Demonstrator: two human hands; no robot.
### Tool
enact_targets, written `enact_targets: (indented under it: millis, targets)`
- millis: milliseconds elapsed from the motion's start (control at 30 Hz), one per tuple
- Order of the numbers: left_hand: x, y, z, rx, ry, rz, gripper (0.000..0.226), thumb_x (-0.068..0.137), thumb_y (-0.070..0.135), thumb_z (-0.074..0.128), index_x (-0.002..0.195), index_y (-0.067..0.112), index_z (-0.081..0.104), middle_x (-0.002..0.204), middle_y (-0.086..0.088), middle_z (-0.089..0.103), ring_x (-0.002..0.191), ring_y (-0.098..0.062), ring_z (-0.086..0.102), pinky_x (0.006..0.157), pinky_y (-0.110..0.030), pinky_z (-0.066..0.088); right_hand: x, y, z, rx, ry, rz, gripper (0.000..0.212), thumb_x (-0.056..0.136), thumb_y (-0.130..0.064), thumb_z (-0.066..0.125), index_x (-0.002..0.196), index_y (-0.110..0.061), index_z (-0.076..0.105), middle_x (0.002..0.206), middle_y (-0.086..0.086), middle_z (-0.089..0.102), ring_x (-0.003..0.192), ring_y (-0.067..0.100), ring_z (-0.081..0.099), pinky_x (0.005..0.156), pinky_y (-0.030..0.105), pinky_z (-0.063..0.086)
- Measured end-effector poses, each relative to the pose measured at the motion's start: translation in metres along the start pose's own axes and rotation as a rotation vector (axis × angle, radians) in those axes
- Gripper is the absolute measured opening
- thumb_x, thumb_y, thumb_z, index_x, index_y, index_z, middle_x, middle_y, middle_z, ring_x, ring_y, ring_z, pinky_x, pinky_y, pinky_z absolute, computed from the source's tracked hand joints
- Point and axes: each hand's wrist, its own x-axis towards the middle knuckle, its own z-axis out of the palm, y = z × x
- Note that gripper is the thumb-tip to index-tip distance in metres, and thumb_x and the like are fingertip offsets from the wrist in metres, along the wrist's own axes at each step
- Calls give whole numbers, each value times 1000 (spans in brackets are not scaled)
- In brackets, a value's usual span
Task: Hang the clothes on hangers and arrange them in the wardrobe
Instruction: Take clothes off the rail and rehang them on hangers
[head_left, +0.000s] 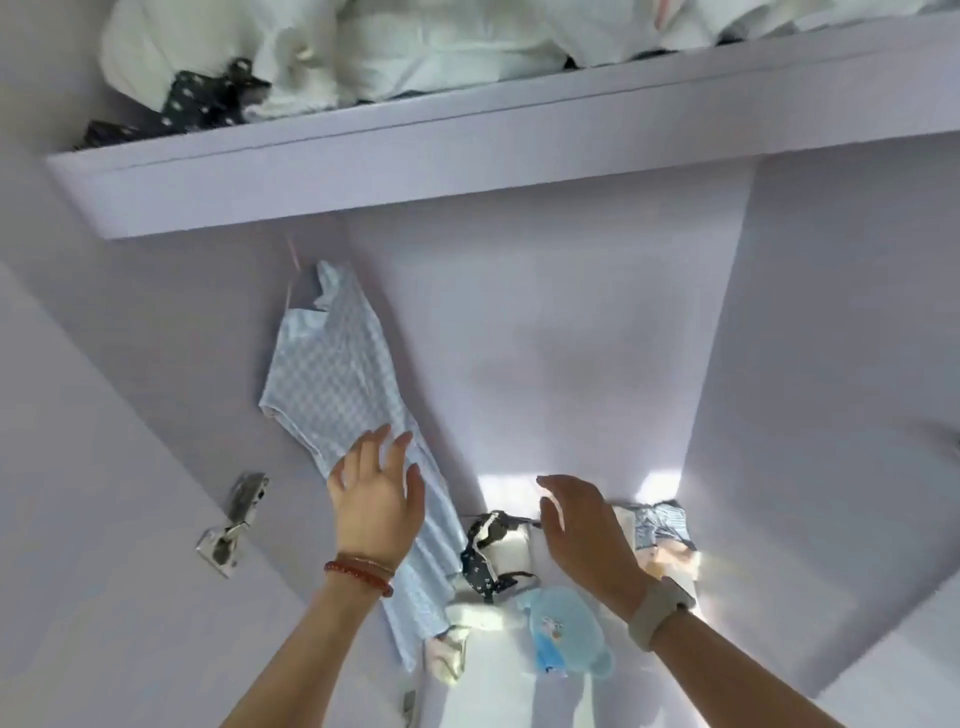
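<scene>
Left hand (375, 501) is spreading flat against the hanging blue checked garment (332, 374), right hand (582, 535) is hovering open just right of it, holding nothing. Garment is hanging below the shelf (467, 156); smoothing downward, I'd judge, is keeping it straight.

lilac wardrobe shelf (467, 135) up top carries bulky white bedding (395, 47), with a dark white-dotted cloth (197, 104) lying at its left end.
</scene>
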Motion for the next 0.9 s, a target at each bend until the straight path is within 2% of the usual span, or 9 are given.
enact_targets:
  millis: [100,200,367,467,600,667,767,833,900]
  targets:
    - [17,-37,-31,200,162,-31,35,77,12,57,111,4,64,121,-20,58,115,-40,52,89,-61,37,49,-39,20,85,-101,-117,32,93,-14,43,123,-9,54,123,8,58,115,26,51,99,35,39]
    - [32,-74,-52,339,223,-93,46,72,6,70,116,3,60,125,-23,55,122,-43,45,92,-65,32,94,-90,40,199,-167,-228,33,93,-10,41,123,-6,53,122,13,58,114,28,52,97,32,37]
    - [46,-97,-58,454,206,-187,63,65,17,77,123,3,56,129,-22,53,125,-43,42,92,-51,40,151,-173,64,403,-254,-271,36,95,-9,37,129,-6,48,134,13,50,124,25,46,102,29,34]
    - [42,-108,-48,486,202,-174,70,64,22,76,126,0,52,133,-21,49,130,-35,37,110,-42,17,187,-211,74,510,-304,-223,43,97,-11,35,140,-7,32,146,11,34,134,23,33,108,26,25]
    - [42,-120,-43,513,199,-184,69,66,23,74,127,-1,50,136,-19,47,132,-27,28,114,-36,1,235,-247,83,657,-396,-80,55,98,-14,35,147,-19,11,152,4,21,136,24,30,109,32,29]
    - [42,-121,-40,532,189,-174,64,71,22,69,128,1,49,137,-18,45,133,-27,25,115,-35,-2,250,-255,92,735,-483,11,56,97,-15,35,146,-24,11,145,1,30,122,23,42,92,33,43]
    - [42,-124,-40,561,166,-170,63,72,24,68,129,3,50,139,-17,43,135,-28,22,114,-36,-2,258,-257,105,781,-509,156,30,95,-18,39,124,-14,40,106,3,48,87,19,49,65,25,42]
    - [42,-124,-40,576,138,-180,65,71,26,69,129,4,50,140,-17,43,136,-28,22,114,-37,-2,259,-255,111,773,-445,188,7,93,-17,42,94,-14,48,80,1,45,69,15,44,60,24,39]
    - [42,-123,-41,576,126,-185,64,71,27,69,128,4,51,140,-16,43,136,-29,26,114,-37,-2,263,-248,113,668,-290,128,14,90,-7,39,80,-14,46,75,1,43,66,16,42,65,26,39]
